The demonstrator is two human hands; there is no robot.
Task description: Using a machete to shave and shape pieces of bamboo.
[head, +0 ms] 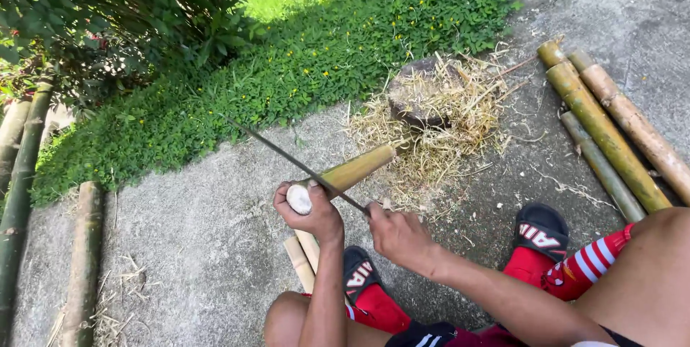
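Left hand (314, 210): my fingers wrap the near cut end of a short yellow-green bamboo piece (350, 173), which slants away to the right.
Right hand (397, 234): fingers closed round the handle of a long thin dark blade (287, 158), its edge crossing the bamboo.
Far end: points toward a stump (417, 99) ringed with pale shavings (449, 128).
Right side: long bamboo poles (611, 131) on concrete.

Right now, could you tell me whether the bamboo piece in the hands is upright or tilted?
Tilted: the bamboo piece slants, near end in the left hand, far end on the stump.
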